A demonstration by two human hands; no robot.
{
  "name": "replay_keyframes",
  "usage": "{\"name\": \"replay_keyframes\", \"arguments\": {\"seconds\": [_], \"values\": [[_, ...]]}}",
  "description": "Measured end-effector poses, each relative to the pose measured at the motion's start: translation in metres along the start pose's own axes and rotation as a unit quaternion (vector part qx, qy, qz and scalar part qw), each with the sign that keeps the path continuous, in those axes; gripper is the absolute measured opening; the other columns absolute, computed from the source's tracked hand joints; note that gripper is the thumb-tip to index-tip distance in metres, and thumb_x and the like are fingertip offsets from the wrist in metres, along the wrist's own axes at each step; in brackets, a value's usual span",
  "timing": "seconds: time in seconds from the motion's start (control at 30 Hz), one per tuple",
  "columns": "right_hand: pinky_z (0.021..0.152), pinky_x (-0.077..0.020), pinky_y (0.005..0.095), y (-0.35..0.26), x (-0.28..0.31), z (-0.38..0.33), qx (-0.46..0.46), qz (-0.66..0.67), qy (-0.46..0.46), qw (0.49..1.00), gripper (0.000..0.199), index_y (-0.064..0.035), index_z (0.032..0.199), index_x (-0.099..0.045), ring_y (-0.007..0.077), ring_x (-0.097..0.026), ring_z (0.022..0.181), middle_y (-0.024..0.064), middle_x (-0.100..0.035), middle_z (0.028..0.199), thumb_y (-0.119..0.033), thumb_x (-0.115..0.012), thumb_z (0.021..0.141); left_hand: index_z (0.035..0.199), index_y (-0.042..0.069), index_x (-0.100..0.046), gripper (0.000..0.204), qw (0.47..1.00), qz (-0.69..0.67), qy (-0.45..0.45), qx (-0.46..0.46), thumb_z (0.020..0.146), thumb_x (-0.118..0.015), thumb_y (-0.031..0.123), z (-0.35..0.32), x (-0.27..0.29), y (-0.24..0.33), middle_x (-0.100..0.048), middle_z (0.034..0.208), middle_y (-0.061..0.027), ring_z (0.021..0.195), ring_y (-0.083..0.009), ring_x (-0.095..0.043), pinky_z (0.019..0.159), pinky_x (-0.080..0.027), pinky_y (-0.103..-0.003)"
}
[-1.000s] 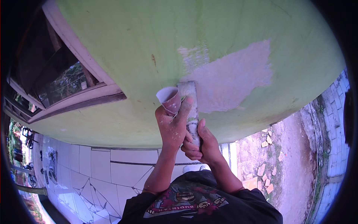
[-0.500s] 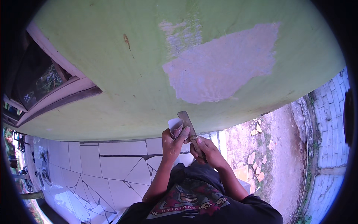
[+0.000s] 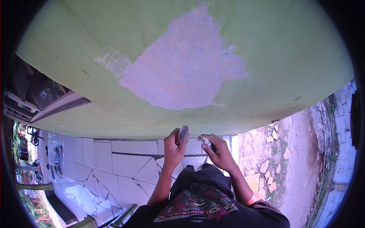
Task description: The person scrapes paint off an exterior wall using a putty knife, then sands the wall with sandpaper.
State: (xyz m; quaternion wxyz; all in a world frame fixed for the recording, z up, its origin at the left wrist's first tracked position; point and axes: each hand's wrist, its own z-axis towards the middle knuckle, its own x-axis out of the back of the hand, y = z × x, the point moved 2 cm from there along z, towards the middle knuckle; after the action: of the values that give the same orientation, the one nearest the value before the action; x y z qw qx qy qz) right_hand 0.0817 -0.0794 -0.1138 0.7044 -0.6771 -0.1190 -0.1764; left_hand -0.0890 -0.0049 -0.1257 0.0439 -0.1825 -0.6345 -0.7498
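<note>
The curled sheet (image 3: 183, 134) could be crushed or dropped onto the tiled floor (image 3: 129, 163) if too tight or too loose a grip were applied by the left hand (image 3: 173, 150); it is held in closed fingers, near the green wall (image 3: 110, 110). To its right, a pale object (image 3: 205, 141), mostly hidden, is pinched by the right hand (image 3: 220, 152) and might be dropped through uneven pressure. The 2 hands are held apart.

Your left hand (image 3: 173, 151) and right hand (image 3: 220, 150) are before the wall (image 3: 273, 72), window (image 3: 42, 89) at left, dirt path (image 3: 300, 155) at right
</note>
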Motion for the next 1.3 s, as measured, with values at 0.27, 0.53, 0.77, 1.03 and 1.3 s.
{"name": "replay_keyframes", "arguments": {"seconds": [0.27, 0.53, 0.77, 1.03, 1.3], "values": [[0.047, -0.0366, 0.0248, 0.0, -0.013, 0.0, -0.157, 0.484, -0.07, 0.858, 0.036, -0.0029, 0.105, -0.045, 0.012, -0.042, 0.049, 0.0031, -0.043, 0.066, -0.038, -0.04, 0.1, 0.093, -0.002, -0.06, 0.02, 0.976, -0.176, -0.089, 0.092, 0.091, -0.064, 0.018, 0.006, -0.024, 0.021, -0.057, 0.076, 0.0003, 0.071, -0.0061, -0.05, 0.063, -0.042, -0.024], [0.044, -0.0396, 0.0248, -0.003, -0.078, 0.01, -0.097, 0.569, 0.072, 0.813, 0.045, -0.0015, 0.088, -0.046, 0.0119, -0.047, 0.047, 0.0045, -0.048, 0.065, -0.043, -0.033, 0.102, 0.088, -0.002, -0.06, 0.018, 0.981, -0.155, -0.11, 0.029, 0.087, -0.068, 0.014, 0.037, -0.018, 0.034, -0.059, 0.068, -0.003, 0.058, -0.008, -0.052, 0.053, -0.044, -0.027], [0.039, -0.0385, 0.0245, -0.025, -0.108, 0.024, -0.061, 0.677, 0.13, 0.722, 0.051, -0.0015, 0.088, -0.046, 0.0113, -0.044, 0.042, 0.0038, -0.045, 0.06, -0.049, -0.035, 0.1, 0.083, -0.004, -0.061, 0.014, 0.978, -0.103, -0.166, -0.068, 0.082, -0.068, 0.009, 0.061, -0.01, 0.035, -0.061, 0.061, -0.0062, 0.052, -0.0102, -0.053, 0.053, -0.045, -0.028], [0.036, -0.0325, 0.0227, -0.028, -0.117, 0.035, -0.05, 0.699, 0.122, 0.702, 0.054, -0.001, 0.091, -0.046, 0.0101, -0.04, 0.04, 0.0031, -0.042, 0.059, -0.052, -0.031, 0.1, 0.071, -0.001, -0.05, 0.018, 0.965, -0.02, -0.207, -0.16, 0.076, -0.067, 0.003, 0.076, -0.005, 0.039, -0.045, 0.053, -0.0026, 0.049, -0.0054, -0.041, 0.046, -0.034, -0.025], [0.036, -0.0314, 0.0221, -0.044, -0.105, 0.034, -0.104, 0.641, 0.166, 0.742, 0.055, -0.0013, 0.094, -0.045, 0.0091, -0.037, 0.039, 0.0024, -0.04, 0.058, -0.054, -0.031, 0.099, 0.07, -0.001, -0.051, 0.021, 0.973, -0.055, -0.175, -0.14, 0.08, -0.069, 0.007, 0.075, -0.012, 0.043, -0.048, 0.053, -0.0033, 0.049, -0.0044, -0.041, 0.046, -0.033, -0.025]]}}
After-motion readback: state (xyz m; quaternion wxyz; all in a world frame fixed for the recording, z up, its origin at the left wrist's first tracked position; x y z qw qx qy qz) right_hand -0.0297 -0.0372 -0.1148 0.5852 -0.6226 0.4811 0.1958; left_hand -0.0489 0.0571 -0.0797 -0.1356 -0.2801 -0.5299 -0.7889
